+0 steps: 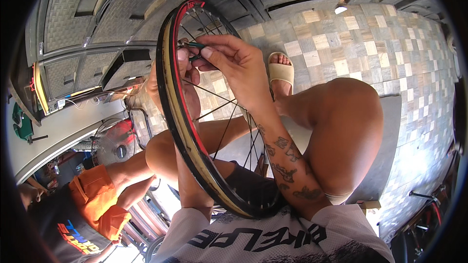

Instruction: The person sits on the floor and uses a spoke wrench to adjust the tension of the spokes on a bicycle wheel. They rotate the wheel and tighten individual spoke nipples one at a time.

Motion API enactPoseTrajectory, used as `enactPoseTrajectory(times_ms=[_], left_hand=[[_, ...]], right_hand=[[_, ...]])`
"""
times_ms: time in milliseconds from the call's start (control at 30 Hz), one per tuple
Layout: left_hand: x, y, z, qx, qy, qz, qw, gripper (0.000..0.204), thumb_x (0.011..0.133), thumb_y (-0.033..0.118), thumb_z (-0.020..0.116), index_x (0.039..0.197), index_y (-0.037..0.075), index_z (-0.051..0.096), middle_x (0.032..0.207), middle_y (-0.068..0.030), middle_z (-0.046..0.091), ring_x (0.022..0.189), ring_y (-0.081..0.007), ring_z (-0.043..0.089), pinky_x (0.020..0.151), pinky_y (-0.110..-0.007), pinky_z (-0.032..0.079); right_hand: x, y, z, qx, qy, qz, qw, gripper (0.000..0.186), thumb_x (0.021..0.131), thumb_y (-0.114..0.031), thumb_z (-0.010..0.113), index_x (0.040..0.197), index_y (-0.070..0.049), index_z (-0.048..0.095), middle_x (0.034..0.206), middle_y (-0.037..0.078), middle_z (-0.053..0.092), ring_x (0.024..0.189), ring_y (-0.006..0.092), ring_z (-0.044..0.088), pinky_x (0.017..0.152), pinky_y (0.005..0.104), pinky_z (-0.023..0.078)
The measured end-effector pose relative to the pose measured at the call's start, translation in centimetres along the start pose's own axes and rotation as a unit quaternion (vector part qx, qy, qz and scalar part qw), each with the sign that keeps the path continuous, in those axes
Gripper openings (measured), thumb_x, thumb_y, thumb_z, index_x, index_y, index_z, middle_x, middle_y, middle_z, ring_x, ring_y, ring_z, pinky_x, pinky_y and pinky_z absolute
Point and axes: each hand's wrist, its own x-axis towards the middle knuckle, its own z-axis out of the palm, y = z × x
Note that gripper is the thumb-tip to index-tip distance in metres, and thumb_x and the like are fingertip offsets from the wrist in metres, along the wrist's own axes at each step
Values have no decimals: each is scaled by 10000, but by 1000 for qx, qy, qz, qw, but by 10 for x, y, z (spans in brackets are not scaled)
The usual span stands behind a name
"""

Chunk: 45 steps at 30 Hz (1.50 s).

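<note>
Wheel rim stands on edge between our knees, its long span running from our lap up and away to a red-lined top; we see it nearly edge-on, the open hoop facing right toward the right knee. Thin spokes cross inside it. Our right hand reaches in from the right near the top, its grip closed on a small dark-green tool that lies roughly level, pointing left at the rim. Our left hand sits behind the rim just beside that tool, fingers curled at the rim; we cannot tell its hold exactly. Tiled floor lies open to the right; another person in an orange shirt is low left.
</note>
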Motion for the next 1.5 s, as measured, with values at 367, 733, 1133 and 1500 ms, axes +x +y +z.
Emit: enactPoseTrajectory(times_ms=[367,733,1133,1500], left_hand=[[-3,10,13,-27,39,-40,998,95,951,20,755,1041,51,757,948,-62,743,657,-55,576,511,-188,379],[-8,1,10,-42,34,-13,998,186,969,57,739,1151,24,748,1085,-97,743,895,-126,667,683,-243,440],[-2,0,-4,-112,-17,-40,993,131,949,-23,725,1070,14,756,1035,-109,748,944,-177,710,787,-277,563],[-6,0,-6,-188,-122,-94,970,329,984,169,700,1262,1,651,1181,-142,672,933,-212,655,741,-388,593]], right_hand=[[-8,-4,-5,-47,-3,-14,999,182,1029,-69,676,1149,66,701,965,111,758,874,151,717,805,283,589],[-4,-12,4,-58,32,-29,997,149,976,-37,732,1077,72,741,914,84,755,804,125,712,737,254,581],[-4,-8,-4,-19,-20,16,999,155,1026,-84,685,1068,64,707,904,84,747,749,106,668,697,252,554],[-4,-18,-6,-114,-69,58,989,304,1121,-221,534,1074,21,713,747,22,647,639,68,542,584,235,434]])
